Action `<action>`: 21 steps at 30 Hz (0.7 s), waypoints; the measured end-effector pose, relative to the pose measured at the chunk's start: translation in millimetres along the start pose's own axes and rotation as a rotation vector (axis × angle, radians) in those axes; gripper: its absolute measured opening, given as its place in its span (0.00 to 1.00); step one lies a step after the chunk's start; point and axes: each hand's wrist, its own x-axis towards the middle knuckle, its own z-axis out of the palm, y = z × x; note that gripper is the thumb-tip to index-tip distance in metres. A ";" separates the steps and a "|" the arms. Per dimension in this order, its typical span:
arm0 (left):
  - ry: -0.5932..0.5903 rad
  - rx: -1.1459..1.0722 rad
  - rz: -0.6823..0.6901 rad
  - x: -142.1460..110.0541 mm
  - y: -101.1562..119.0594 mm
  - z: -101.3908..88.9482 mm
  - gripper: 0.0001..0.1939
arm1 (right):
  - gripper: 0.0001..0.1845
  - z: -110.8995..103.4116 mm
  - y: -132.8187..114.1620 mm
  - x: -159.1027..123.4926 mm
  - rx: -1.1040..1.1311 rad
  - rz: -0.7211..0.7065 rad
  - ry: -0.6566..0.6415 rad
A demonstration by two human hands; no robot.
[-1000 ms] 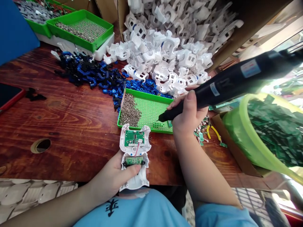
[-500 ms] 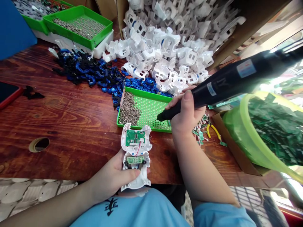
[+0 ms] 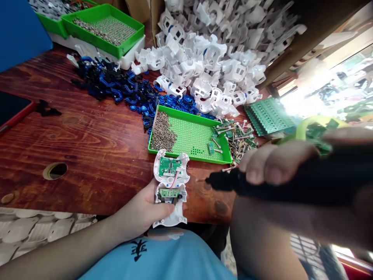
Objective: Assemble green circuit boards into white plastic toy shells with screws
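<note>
My left hand (image 3: 142,212) grips a white plastic housing (image 3: 171,186) at the table's near edge, thumb across its lower part. Two small green circuit boards joined by a red wire sit inside it. My right hand (image 3: 279,165), close to the camera and blurred, is wrapped round a black electric screwdriver (image 3: 262,184). Its tip points left and hovers just right of the housing, above the wood. Behind the housing lies a green perforated tray (image 3: 192,136) with a heap of small screws (image 3: 161,134) at its left end.
A big pile of white housings (image 3: 210,58) spills from a cardboard box at the back. Blue and black parts (image 3: 116,87) lie left of it. More green trays (image 3: 106,27) stand far left. Green circuit boards (image 3: 265,114) and small wired boards (image 3: 237,138) lie right. A hole (image 3: 55,170) pierces the table.
My right hand has drawn the screwdriver back from the green tray toward me and lowered it, so its tip now hovers beside the housing. The left hand still holds the housing.
</note>
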 end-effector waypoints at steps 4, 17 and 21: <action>-0.014 0.043 0.022 -0.3 2.3 1.3 0.21 | 0.18 14.0 -19.4 -30.6 0.022 0.054 -0.007; 0.019 0.133 0.110 -0.4 -0.1 -0.6 0.25 | 0.12 19.6 -0.5 -43.8 0.064 0.061 -0.034; 0.050 0.115 0.134 -1.4 -1.2 0.7 0.23 | 0.10 25.6 2.9 -43.0 0.104 0.079 -0.001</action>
